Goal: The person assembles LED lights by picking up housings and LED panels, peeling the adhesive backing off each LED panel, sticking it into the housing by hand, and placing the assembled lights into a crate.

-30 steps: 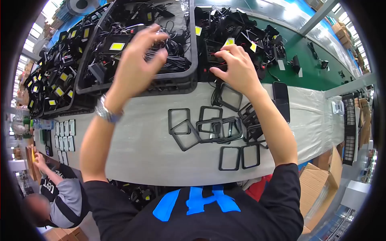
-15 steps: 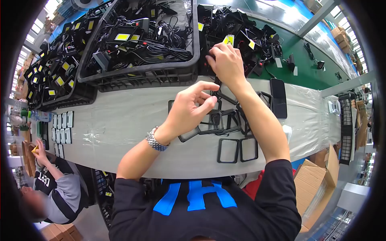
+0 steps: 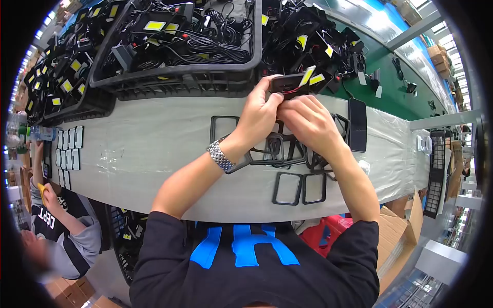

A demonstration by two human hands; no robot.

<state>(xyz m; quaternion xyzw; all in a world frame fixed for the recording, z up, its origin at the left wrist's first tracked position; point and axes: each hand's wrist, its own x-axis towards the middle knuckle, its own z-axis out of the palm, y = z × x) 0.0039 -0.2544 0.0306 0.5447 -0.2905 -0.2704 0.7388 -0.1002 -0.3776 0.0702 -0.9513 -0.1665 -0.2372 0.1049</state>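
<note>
My left hand [image 3: 259, 110], with a metal-band watch on its wrist, grips the left end of a black lamp housing [image 3: 285, 83]. A yellow LED panel [image 3: 307, 76] sticks up from the housing, and a thin red wire shows inside it. My right hand [image 3: 309, 120] is closed at the near side of the same housing, its fingertips partly hidden. Below both hands lie several black rectangular frames [image 3: 277, 149] in a loose pile. Two more frames [image 3: 287, 188] lie side by side nearer my body.
Black crates [image 3: 179, 82] full of cabled lamps stand at the back left. A heap of lamps [image 3: 328, 38] covers part of the green surface. A phone [image 3: 357, 124] lies right of the frames. Small pale panels [image 3: 69, 149] sit in rows at left, near a co-worker [image 3: 67, 231].
My right hand has come back from the lamp heap with a black lamp housing. My left hand has moved up and taken hold of its left end.
</note>
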